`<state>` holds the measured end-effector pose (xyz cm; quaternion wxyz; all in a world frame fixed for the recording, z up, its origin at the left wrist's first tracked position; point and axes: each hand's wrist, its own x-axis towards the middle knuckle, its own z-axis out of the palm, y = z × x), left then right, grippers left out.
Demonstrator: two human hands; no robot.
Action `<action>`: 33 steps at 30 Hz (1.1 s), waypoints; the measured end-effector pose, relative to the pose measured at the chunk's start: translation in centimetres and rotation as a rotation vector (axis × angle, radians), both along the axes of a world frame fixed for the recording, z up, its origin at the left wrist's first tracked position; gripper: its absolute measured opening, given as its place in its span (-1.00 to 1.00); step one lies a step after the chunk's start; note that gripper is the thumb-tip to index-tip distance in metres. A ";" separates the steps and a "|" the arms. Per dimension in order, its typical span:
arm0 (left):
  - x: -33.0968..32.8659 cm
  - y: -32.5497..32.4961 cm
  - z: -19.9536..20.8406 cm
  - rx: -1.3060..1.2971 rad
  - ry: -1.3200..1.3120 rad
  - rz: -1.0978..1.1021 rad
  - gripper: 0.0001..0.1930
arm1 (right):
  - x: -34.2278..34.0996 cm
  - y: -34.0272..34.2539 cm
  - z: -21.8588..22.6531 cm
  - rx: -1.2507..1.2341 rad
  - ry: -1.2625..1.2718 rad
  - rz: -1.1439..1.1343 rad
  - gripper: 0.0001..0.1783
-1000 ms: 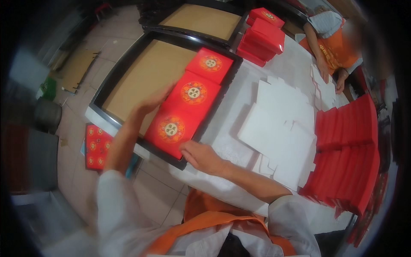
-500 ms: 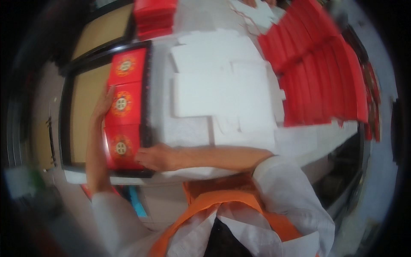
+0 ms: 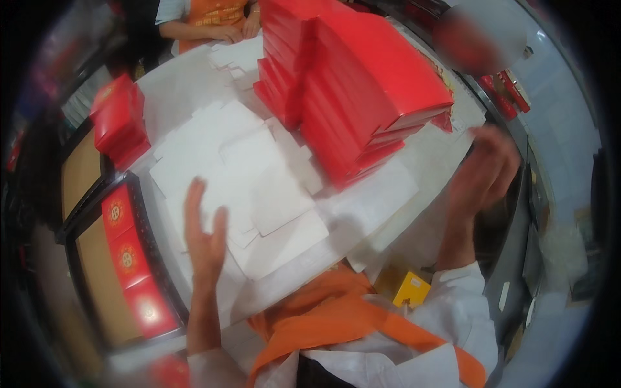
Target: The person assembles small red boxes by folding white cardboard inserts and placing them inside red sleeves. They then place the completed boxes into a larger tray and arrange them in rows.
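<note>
My left hand (image 3: pixel 206 236) hovers over the white flat cards (image 3: pixel 226 158) with its fingers spread and nothing in it. On the right, beyond the table's edge, my right hand (image 3: pixel 484 171) is raised with loosely bent fingers. It is blurred, and I see nothing held in it. Three red boxes (image 3: pixel 128 258) with round gold emblems lie in a row along the right side of a black-framed tray (image 3: pixel 150 255). The tray's tan bottom (image 3: pixel 97 271) shows beside them. Between my hands and farther back rises a tall stack of red boxes (image 3: pixel 362 90).
A smaller pile of red boxes (image 3: pixel 121 123) stands at the far left, by a second tan-bottomed tray (image 3: pixel 81 168). Across the table, another person's hands (image 3: pixel 228 33) rest near white cards. A yellow box (image 3: pixel 412 290) sits below the table edge, beside my right sleeve.
Both hands have left the red boxes in the tray: the left moved over the white cards, the right swung far right. My view has turned right, so the tray now appears lower left.
</note>
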<state>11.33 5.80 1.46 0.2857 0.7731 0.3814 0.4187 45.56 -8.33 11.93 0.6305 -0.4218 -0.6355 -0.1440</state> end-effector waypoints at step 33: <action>-10.9 -8.7 -0.3 -0.810 -0.988 -0.058 -0.14 | -27.0 7.8 -7.8 -1.350 1.255 1.190 -0.56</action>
